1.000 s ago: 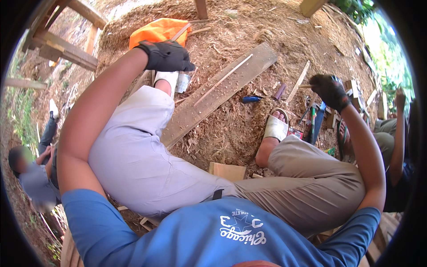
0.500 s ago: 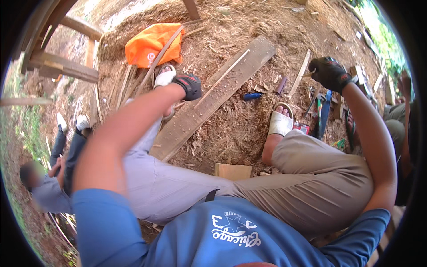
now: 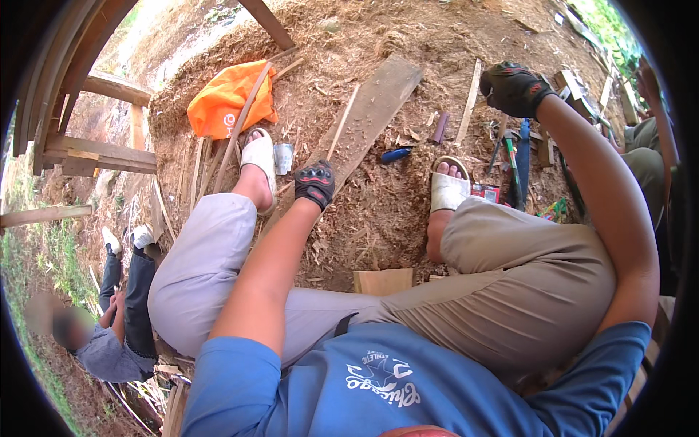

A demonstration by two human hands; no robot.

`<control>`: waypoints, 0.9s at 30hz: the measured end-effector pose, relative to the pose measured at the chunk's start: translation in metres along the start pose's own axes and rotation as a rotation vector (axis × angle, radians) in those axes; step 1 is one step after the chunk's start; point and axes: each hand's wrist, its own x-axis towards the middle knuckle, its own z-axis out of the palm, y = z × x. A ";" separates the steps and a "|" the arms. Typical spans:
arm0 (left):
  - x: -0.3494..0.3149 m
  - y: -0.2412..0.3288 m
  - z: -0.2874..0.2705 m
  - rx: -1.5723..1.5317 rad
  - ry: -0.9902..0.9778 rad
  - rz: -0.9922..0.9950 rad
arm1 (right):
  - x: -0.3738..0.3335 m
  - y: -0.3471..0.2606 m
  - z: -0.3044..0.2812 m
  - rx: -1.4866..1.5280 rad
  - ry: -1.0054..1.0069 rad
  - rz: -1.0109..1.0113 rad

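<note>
In a black glove, my left hand (image 3: 314, 182) is closed at the near end of a thin wooden strip (image 3: 344, 122), whose far part extends over a wide plank (image 3: 375, 98). The fingers hide that end of the strip. My right hand (image 3: 513, 89), gloved too, is raised at the upper right in a fist; what it holds, if anything, does not show. Between my feet lies a blue-handled tool (image 3: 395, 155) on the shavings, with a dark brown piece (image 3: 440, 127) beyond it. A silvery can or cup (image 3: 283, 157) stands beside my left sandal.
An orange bag (image 3: 229, 102) lies at the upper left under a long stick. Right of my right foot are a hammer (image 3: 511, 149), a saw (image 3: 523, 164) and wood scraps. Wooden framing (image 3: 102, 154) rises at the left. One person sits at the left, another at the right edge.
My left hand has come down and right, onto the strip's near end, and the strip has turned steeper over the plank. My right hand stays raised and closed. The view has shifted slightly.
</note>
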 end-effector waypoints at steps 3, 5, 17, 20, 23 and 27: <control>0.005 0.007 -0.013 -0.026 -0.022 -0.009 | -0.002 0.006 0.000 -0.015 0.027 -0.026; 0.001 0.001 -0.019 -0.002 -0.072 0.036 | -0.005 -0.003 -0.003 0.047 0.040 0.004; -0.012 -0.044 -0.022 -0.322 -0.286 -0.187 | -0.027 -0.075 0.006 0.325 -0.007 -0.265; 0.005 -0.048 -0.051 -0.545 -0.331 -0.206 | 0.010 -0.086 0.012 0.170 -0.087 -0.224; 0.043 -0.055 -0.091 -0.789 -0.434 -0.282 | 0.074 -0.102 0.051 0.268 -0.027 -0.132; 0.097 -0.070 -0.076 -1.152 -0.210 -0.146 | 0.136 -0.153 0.099 0.634 0.109 -0.131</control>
